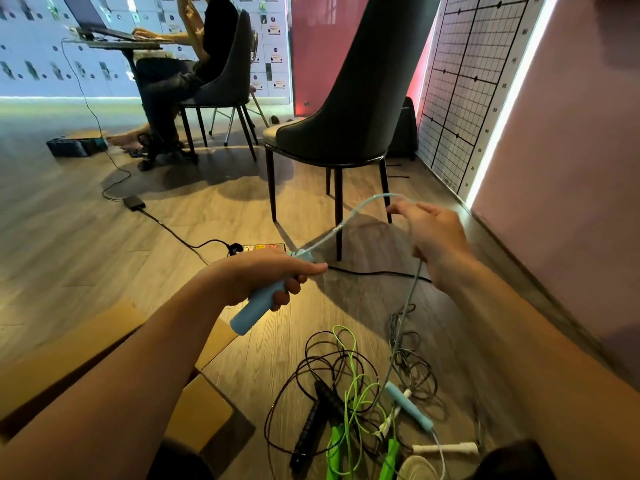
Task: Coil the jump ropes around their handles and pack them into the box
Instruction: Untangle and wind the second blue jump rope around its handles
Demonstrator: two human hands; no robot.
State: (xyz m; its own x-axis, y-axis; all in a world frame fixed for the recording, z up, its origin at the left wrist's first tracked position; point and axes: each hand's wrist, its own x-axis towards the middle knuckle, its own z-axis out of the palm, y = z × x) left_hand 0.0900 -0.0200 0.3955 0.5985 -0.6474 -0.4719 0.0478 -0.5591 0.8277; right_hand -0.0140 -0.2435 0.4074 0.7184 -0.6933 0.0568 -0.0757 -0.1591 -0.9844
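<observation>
Floor, nearest: a tangle of jump ropes is spread on the wood boards. In it are counted two green handles with green cord, two black handles with black cord, a white handle, and a second light-blue handle lying flat.

Lower left: a cardboard box is set on the floor with flaps open, partly hidden by the left forearm; its inside is not shown.

Left hand: raised above the floor, fingers and thumb closed round a light-blue handle, whose lower end is tilted down towards the box.

Light-blue rope: led from the top of the held handle in an arc up to the right hand, then dropped from under that hand to the pile. No turns are seen wound on the handle.

Right hand: held higher and farther out, the rope caught in its loosely curled fingers; the grip is blurred.

Beyond: a power strip and black cable are laid on the floor. An empty dark chair is placed behind them.

Far left: a seated person is noted at a laptop.
</observation>
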